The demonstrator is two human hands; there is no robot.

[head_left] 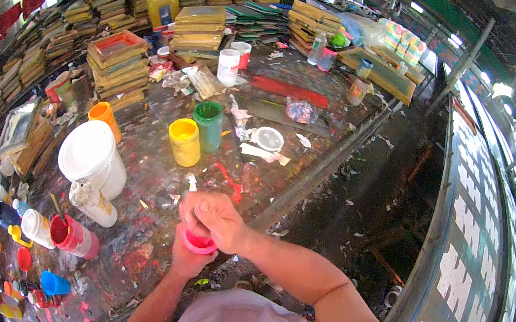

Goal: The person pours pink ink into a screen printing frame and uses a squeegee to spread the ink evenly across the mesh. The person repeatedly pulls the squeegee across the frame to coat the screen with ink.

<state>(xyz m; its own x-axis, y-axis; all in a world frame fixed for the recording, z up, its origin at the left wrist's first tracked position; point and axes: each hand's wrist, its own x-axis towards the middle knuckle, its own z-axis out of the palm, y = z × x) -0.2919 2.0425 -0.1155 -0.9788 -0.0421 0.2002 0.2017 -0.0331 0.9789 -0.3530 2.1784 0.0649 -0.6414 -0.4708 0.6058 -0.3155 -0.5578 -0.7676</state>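
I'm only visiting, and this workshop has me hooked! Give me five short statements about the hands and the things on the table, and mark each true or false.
1. The left hand holds a pink container. True.
2. A yellow container stands next to a green container. True.
3. The right hand is gripping the yellow container. False: it is at the mouth of the pink container.
4. The orange container stands to the right of the green container. False: it stands to the left.
5. The large white bucket is to the left of the yellow container. True.
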